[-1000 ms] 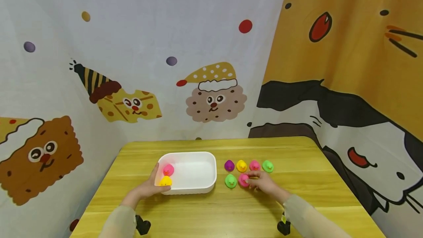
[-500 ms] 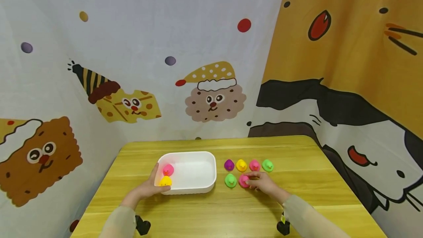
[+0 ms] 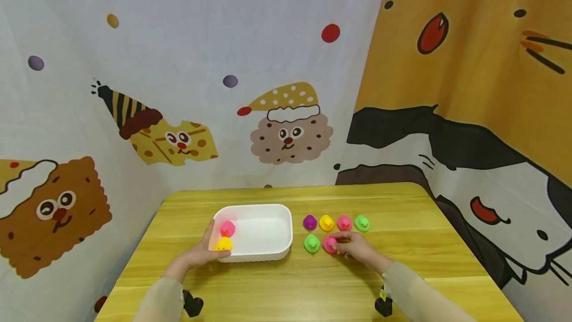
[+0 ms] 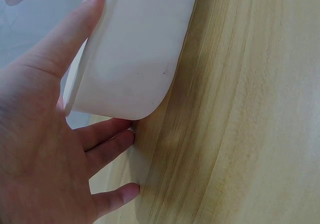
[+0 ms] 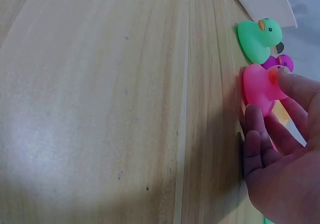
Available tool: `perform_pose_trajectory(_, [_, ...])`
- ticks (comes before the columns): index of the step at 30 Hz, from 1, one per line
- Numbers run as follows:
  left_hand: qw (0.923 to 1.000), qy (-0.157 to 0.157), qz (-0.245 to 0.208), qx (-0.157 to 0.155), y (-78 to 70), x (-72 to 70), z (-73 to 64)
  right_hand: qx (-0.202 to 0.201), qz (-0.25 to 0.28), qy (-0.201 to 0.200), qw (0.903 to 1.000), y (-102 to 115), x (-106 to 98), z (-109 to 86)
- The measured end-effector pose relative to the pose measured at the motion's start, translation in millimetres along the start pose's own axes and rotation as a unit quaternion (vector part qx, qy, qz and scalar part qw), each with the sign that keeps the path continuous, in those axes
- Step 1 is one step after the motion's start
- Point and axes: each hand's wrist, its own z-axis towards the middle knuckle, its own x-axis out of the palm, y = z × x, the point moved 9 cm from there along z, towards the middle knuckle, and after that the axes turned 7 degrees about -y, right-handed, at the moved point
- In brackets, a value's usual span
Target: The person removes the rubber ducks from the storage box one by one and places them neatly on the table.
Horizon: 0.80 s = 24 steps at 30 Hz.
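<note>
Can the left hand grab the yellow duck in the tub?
Probably yes, after loosening its hold: the left hand grips the white tub beside the yellow duck, whose top is uncovered.

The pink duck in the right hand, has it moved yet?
No, the pink duck sits beside the nearer green duck on the table, just like before.

Eight toy ducks (image 3: 312, 244) are counted: three pink, two yellow, two green and one purple. One white tub (image 3: 268, 232) is seen, in which two are contained, one pink and one yellow. Outside it, six are shown at one table (image 3: 286, 292): four in the back row, two in the front. One left hand (image 3: 202, 252) and one right hand (image 3: 356, 248) are seen, with two sleeves (image 3: 161, 299) and two black pieces (image 3: 193, 305). Three cartoon foods (image 3: 194, 145) and two whiskered animals (image 3: 500, 193) are printed on one backdrop (image 3: 178, 39).
</note>
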Motion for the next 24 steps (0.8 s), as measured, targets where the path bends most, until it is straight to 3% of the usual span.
perform_pose_trajectory(8, [0.9997,0.002,0.011,0.019,-8.0,-0.2,-4.7,0.007,0.002,0.017,0.9998,4,0,-2.0])
perform_pose_trajectory(14, [1.0,0.004,0.007,0.005,-10.4,-0.3,-7.1,-0.002,0.006,0.027,0.9996,7,0,-4.2])
perform_pose_trajectory(24, [0.9994,0.002,0.026,0.022,-10.1,0.3,-7.1,0.003,0.011,0.03,0.9995,4,-2,-2.9])
